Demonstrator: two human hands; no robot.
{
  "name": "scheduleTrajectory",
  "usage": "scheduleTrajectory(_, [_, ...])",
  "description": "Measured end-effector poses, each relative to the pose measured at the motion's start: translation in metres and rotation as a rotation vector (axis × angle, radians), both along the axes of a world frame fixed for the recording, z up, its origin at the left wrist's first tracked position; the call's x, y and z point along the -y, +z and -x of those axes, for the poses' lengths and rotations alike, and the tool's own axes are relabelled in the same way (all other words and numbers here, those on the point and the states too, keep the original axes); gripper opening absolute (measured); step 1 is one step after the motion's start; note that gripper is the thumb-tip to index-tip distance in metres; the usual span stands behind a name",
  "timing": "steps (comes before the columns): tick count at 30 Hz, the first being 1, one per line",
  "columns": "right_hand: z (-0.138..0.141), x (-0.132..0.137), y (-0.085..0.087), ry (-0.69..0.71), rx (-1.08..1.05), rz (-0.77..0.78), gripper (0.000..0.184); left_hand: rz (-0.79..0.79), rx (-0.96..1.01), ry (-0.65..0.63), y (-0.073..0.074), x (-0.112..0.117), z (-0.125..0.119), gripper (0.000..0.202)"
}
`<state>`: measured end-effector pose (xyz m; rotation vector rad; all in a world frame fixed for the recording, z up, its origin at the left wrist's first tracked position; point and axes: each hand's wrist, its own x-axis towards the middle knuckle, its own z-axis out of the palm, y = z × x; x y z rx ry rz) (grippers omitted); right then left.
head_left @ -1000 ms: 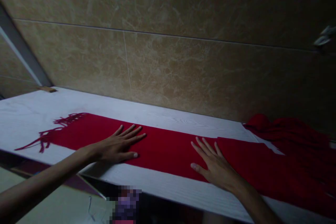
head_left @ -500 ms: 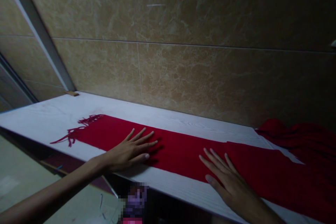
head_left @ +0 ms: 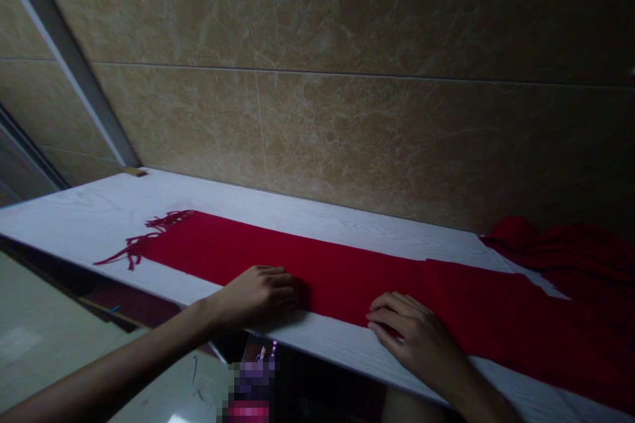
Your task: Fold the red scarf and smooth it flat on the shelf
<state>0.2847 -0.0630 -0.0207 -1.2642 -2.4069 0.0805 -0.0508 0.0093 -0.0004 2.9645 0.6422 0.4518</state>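
Note:
A long red scarf [head_left: 337, 274] lies flat along a white table [head_left: 84, 218], its fringe [head_left: 143, 241] at the left end. My left hand [head_left: 255, 294] sits at the scarf's near edge with fingers curled, pinching the cloth there. My right hand [head_left: 411, 334] is also curled at the near edge, further right, fingertips on the cloth. The scarf's right part widens and runs out of view.
A bunched heap of red cloth [head_left: 560, 248] lies at the table's far right against the tan tiled wall [head_left: 347, 125]. A small wooden block [head_left: 133, 172] sits in the back left corner. Floor shows below the table's front edge at the left.
Both hands lay flat with spread fingers on the scarf before; now they have drawn back to its near edge and curled their fingers on the cloth.

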Motion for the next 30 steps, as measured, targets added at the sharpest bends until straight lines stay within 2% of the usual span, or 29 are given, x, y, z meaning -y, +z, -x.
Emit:
scheduleTrajectory(4, [0.004, -0.002, 0.002, -0.001, 0.045, -0.038, 0.015, -0.087, -0.014, 0.043, -0.001, 0.0, -0.002, 0.029])
scheduleTrajectory(8, [0.008, 0.001, 0.008, -0.038, 0.058, -0.022, 0.015, -0.115, 0.025, 0.087, 0.005, 0.0, 0.0, 0.03])
scheduleTrajectory(14, [0.005, 0.001, 0.017, -0.052, -0.015, 0.082, 0.016, 0.03, -0.005, 0.055, 0.017, -0.001, 0.004, 0.033])
scheduleTrajectory(17, [0.007, -0.011, 0.016, -0.099, -0.046, 0.109, 0.034, 0.093, 0.02, 0.187, 0.013, -0.011, 0.002, 0.04])
scheduleTrajectory(20, [0.012, -0.024, 0.011, -0.136, 0.073, 0.218, 0.058, 0.189, -0.097, 0.332, 0.003, -0.024, 0.0, 0.056])
scheduleTrajectory(22, [0.015, -0.029, 0.008, -0.145, 0.158, 0.304, 0.068, 0.258, -0.187, 0.392, -0.003, -0.03, 0.004, 0.067])
scheduleTrajectory(24, [0.016, -0.03, 0.005, -0.152, 0.184, 0.345, 0.072, 0.279, -0.219, 0.398, -0.006, -0.034, 0.01, 0.068])
scheduleTrajectory(27, [0.011, -0.027, 0.004, -0.206, 0.157, 0.317, 0.074, 0.247, -0.22, 0.453, -0.007, -0.036, 0.022, 0.069])
scheduleTrajectory(30, [-0.007, -0.027, 0.007, -0.217, 0.174, 0.323, 0.073, 0.256, -0.263, 0.538, -0.004, -0.038, 0.032, 0.08])
